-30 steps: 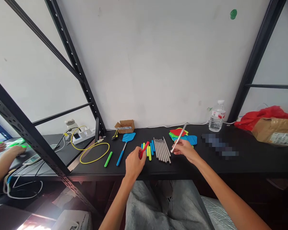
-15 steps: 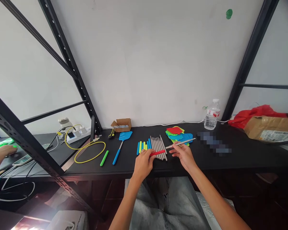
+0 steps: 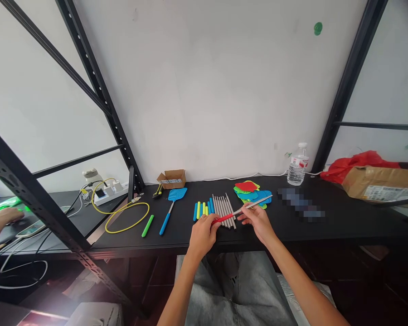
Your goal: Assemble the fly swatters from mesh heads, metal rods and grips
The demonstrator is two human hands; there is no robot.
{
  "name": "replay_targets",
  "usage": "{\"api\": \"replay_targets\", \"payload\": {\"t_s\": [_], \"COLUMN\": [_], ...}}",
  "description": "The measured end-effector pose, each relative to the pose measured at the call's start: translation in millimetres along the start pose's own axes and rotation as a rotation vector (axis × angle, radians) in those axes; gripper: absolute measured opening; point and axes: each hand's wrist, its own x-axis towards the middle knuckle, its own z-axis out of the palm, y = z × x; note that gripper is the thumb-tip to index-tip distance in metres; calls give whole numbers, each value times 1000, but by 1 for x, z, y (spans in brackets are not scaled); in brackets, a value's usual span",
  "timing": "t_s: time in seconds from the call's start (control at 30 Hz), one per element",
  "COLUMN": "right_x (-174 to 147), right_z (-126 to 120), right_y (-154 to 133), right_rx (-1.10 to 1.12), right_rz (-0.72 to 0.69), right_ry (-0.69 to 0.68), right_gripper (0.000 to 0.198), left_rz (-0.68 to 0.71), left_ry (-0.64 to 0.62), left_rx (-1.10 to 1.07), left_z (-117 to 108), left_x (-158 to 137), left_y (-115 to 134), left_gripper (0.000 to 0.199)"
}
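Observation:
My left hand [image 3: 204, 232] is closed around a red handle [image 3: 225, 218], a slim plastic tube. In my right hand [image 3: 257, 219] a thin metal rod [image 3: 262, 199] is pinched, its near end meeting the handle's open end in one line. How deep it sits inside cannot be made out. Beneath them, several metal rods [image 3: 221, 203] lie side by side. Blue and yellow handles [image 3: 199, 209] lie in a row just left of the rods. Swatter heads in red, blue and green [image 3: 246, 186] are piled behind my right hand.
Left on the black table lie a blue fly swatter [image 3: 169, 213], a green handle [image 3: 148, 226], a yellow cable [image 3: 129, 226] and a small cardboard box [image 3: 172, 179]. A water bottle [image 3: 298, 165] and larger carton [image 3: 381, 185] stand right. Another person's hand [image 3: 11, 215] is far left.
My right hand has brought the metal rod left and down to the red handle. Rod and handle, apart at their ends before, now meet. My left hand keeps its hold.

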Motion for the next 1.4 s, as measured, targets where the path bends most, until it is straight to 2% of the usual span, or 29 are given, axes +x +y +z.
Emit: {"api": "replay_targets", "payload": {"t_s": [0.43, 0.7, 0.77, 0.9, 1.07, 1.4], "right_x": [-2, -3, -3, -1, 1, 1], "right_z": [-1, 6, 6, 3, -2, -7], "right_y": [-2, -4, -4, -2, 0, -1], "right_rx": [-84, -274, -283, -138, 126, 269], "right_rz": [-35, -42, -34, -27, -29, -48], "right_ry": [-65, -257, -270, -119, 65, 150], "right_gripper": [36, 32, 34, 39, 34, 34], "left_rz": [20, 35, 42, 33, -16, -125], "left_ry": [7, -8, 3, 42, 80, 155], "left_rx": [-35, -34, -48, -71, -112, -204], "left_z": [-1, -1, 0, 2, 3, 4], "left_x": [-2, -2, -2, -2, -1, 0], "left_y": [-2, 0, -1, -4, -7, -11], "left_gripper": [24, 25, 26, 26, 28, 33]}}
